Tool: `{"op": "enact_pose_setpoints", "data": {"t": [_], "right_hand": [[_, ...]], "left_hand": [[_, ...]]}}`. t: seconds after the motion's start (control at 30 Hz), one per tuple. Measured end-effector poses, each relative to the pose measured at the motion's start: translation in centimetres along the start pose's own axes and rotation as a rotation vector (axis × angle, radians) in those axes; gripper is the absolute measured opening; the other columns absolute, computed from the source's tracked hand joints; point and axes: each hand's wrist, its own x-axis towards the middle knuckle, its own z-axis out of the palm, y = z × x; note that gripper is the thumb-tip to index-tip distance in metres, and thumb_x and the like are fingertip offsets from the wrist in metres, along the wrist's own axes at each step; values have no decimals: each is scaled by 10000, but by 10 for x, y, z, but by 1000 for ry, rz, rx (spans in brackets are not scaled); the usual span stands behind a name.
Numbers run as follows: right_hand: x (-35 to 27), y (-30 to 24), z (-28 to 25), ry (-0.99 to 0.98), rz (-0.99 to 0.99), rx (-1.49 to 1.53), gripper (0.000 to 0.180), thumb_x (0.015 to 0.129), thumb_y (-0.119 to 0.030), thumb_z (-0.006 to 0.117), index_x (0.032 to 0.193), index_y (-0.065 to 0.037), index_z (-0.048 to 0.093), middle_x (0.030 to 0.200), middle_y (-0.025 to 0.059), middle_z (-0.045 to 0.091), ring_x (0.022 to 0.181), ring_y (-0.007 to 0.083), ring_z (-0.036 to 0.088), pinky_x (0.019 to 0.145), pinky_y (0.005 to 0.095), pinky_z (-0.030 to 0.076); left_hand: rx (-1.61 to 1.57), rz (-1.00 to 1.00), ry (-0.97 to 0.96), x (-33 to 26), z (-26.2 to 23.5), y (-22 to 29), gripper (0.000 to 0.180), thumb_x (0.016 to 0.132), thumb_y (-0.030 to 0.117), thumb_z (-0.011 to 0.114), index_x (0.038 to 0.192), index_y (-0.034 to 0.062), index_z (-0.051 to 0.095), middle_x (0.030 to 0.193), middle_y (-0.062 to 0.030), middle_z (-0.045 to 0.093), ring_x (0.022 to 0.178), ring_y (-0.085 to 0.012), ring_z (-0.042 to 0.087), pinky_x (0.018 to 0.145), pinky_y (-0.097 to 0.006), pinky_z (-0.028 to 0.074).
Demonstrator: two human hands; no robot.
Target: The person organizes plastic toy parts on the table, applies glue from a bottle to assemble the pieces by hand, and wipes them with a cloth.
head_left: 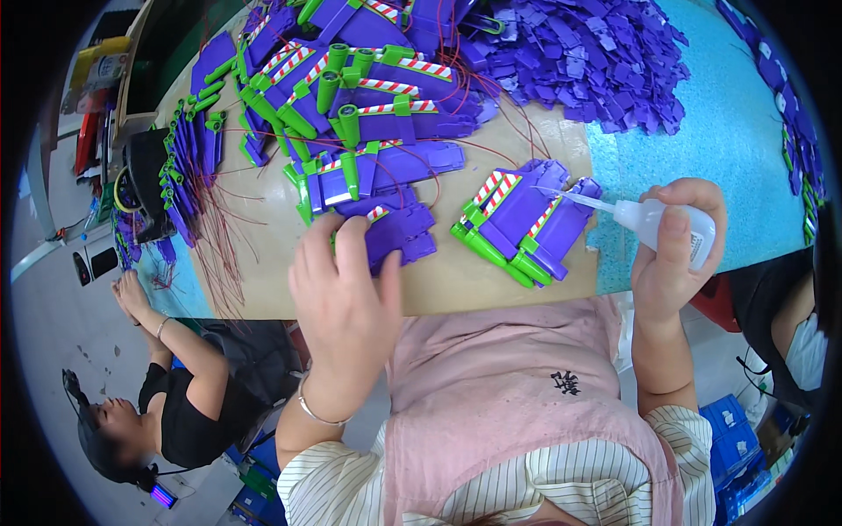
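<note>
My right hand [680,245] is closed round a small white squeeze bottle [650,220], probably glue, held tilted. Its thin clear nozzle points left, with the tip over a pair of purple toy wing pieces [517,215]. These lie side by side on the table, with green rounded ends and red-and-white striped strips. My left hand [346,285] bends its fingers over the near edge of another purple wing piece [403,232], thumb along its lower side. That hand covers the piece's left end.
Beyond my left hand lies a heap of purple-and-green wing pieces [360,96] with thin red wires. A big pile of flat purple plates [588,57] is at the back right. More wired pieces [180,175] stand by a black holder [147,180] at left. Another person [193,386] sits at the left.
</note>
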Motion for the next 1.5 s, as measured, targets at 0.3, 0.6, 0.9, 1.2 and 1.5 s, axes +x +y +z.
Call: {"op": "enact_pose_setpoints", "data": {"t": [0.3,0.6,0.9,1.2,1.5], "right_hand": [[3,-2,2,-29,-33,42,136,890,-114,651,953,-10,589,875,44,606,710,66,545,619,202,444],[-3,-10,4,-149,-34,32,158,844,-37,692,957,10,591,883,73,633,735,86,584,632,217,470],[1,-14,3,-233,-86,-135,204,807,-8,725,962,8,594,896,91,641,754,111,603,649,226,481],[4,-11,9,-193,-170,-81,214,805,-11,729,969,5,593,902,90,638,760,107,597,660,227,480],[3,-4,3,34,25,143,305,920,-259,656,1040,1,550,889,57,600,735,79,557,634,204,454]], "left_hand": [[-177,178,68,13,1,13,476,702,48,722,1152,-5,580,993,-164,576,871,-342,569,760,-419,480],[-174,272,44,25,3,34,489,680,54,739,1150,12,610,996,-119,580,779,-269,575,645,-363,490],[-183,284,51,25,4,34,506,672,49,742,1160,14,609,999,-116,578,773,-265,570,641,-361,486],[-54,384,130,27,1,37,433,678,11,714,1109,31,676,981,-104,594,785,-242,555,654,-335,486],[-158,325,121,31,4,41,439,717,78,727,1141,12,636,992,-122,596,788,-264,596,656,-357,503]]}}
